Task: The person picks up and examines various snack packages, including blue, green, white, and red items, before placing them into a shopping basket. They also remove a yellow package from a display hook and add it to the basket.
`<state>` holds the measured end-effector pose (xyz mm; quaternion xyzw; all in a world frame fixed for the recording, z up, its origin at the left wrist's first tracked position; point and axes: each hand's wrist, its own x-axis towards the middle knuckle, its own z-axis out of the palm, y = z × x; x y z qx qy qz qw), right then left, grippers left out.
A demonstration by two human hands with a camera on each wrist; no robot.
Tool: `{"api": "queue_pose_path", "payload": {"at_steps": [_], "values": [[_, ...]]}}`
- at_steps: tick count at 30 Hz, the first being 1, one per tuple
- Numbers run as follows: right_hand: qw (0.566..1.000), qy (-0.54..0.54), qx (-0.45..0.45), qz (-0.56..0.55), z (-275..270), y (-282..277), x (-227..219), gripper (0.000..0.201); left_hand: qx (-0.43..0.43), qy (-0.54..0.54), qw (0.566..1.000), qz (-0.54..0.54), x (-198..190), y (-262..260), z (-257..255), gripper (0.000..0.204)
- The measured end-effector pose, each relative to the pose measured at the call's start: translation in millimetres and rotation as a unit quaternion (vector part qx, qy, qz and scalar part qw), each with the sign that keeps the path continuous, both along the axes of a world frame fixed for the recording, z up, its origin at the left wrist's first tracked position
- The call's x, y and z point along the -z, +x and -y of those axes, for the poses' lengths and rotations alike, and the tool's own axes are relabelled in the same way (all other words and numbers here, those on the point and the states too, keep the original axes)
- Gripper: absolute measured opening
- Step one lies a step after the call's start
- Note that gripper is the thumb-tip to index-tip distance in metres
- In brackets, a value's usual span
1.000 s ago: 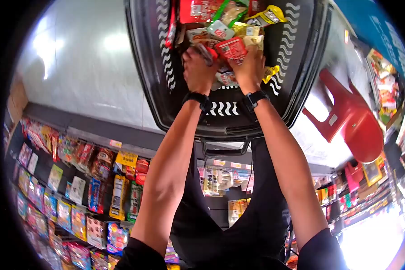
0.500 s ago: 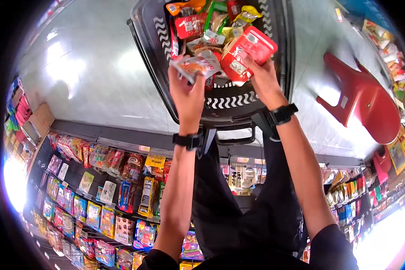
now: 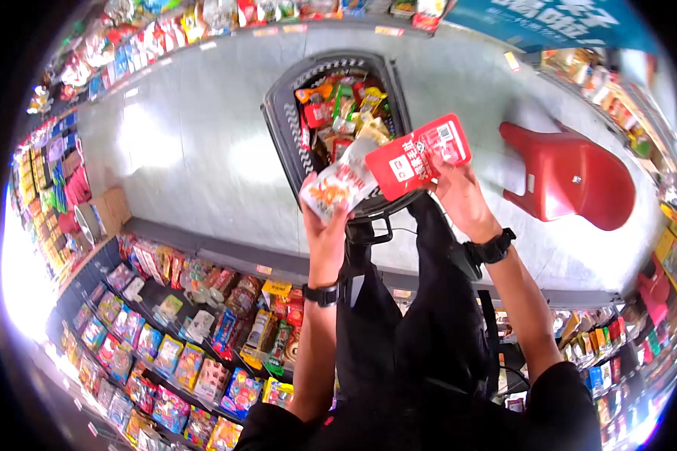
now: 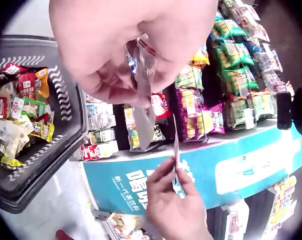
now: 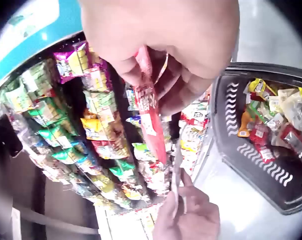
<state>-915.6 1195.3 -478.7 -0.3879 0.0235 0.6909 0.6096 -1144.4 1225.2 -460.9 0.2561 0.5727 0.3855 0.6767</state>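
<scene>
My left hand [image 3: 326, 239] pinches a whitish snack packet [image 3: 331, 192] with orange food pictured on it. In my right hand [image 3: 466, 201] is a flat red snack packet [image 3: 399, 171] with white print and a barcode, gripped at its near edge. Both packets are lifted above the near end of a black shopping basket [image 3: 292, 128], and they overlap slightly in the head view. From the left wrist camera the whitish packet [image 4: 146, 75] is nearly edge-on between thumb and fingers. The right wrist view shows the red packet [image 5: 153, 127] edge-on too.
Mixed snack packets [image 3: 346, 105] fill part of the basket, which stands on the grey floor [image 3: 210, 150]. A red plastic stool [image 3: 575, 177] is at the right. Shelves of bagged snacks [image 3: 195, 361] run along the near side, and more snack racks [image 5: 56, 120] line the far side.
Both hands have come up out of the basket, bringing the whitish packet and the red packet. The red packet has turned, its barcode now in sight. The basket appears farther off.
</scene>
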Motion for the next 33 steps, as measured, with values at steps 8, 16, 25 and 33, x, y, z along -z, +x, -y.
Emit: {"api": "queue_pose_path", "payload": {"at_steps": [8,16,25,33], "values": [[0.988,-0.046,0.099,0.112,73.9,-4.8,-203.8,0.021,0.078,-0.035,0.996,-0.004,-133.4,-73.5,51.9,0.061],[0.596,0.204,0.059,0.774,111.3,-76.5,-324.2,0.027,0.095,0.052,0.994,-0.003,-234.1,-142.8,63.7,0.037],[0.521,0.237,0.065,0.817,132.9,-175.8,-387.8,0.030,0.250,0.128,0.955,0.091,-349.5,-148.3,77.1,0.047],[0.553,0.195,0.048,0.809,154.0,-196.2,-389.8,0.039,0.317,0.138,0.926,0.149,-367.4,-134.8,86.0,0.046]]}}
